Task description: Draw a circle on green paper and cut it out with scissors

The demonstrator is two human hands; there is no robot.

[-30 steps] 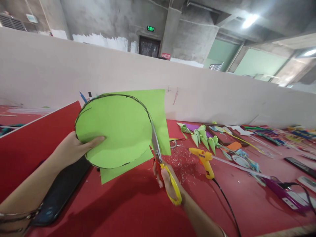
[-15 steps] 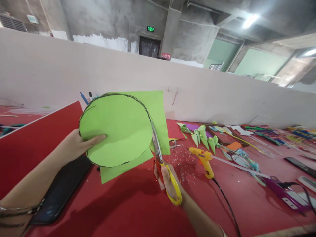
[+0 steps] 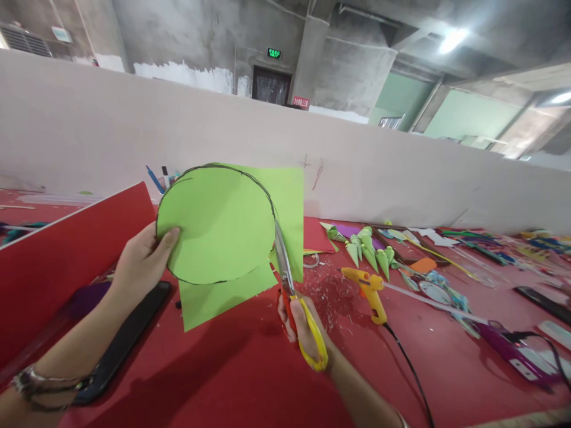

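A bright green sheet of paper (image 3: 218, 226) is held up over the table, with a black circle outline drawn on it. My left hand (image 3: 145, 255) pinches its left edge, thumb on the front face and fingers behind. In my right hand (image 3: 301, 324) is a pair of scissors (image 3: 285, 267) with red and yellow handles. Their blades point up and lie along the right side of the outline, at a slit in the paper. Part of the sheet hangs loose below the circle.
Right of the scissors lies a yellow hot glue gun (image 3: 368, 291) with a black cord. Behind it are green paper cones (image 3: 366, 244). A purple device (image 3: 517, 353) sits at the far right. A red board (image 3: 71, 261) leans at left, near a black case (image 3: 129, 345). Paper scraps litter the table.
My left hand has moved slightly right and up, turning the green paper a little. Its thumb now lies closer to the paper's edge. The scissors stay in nearly the same place.
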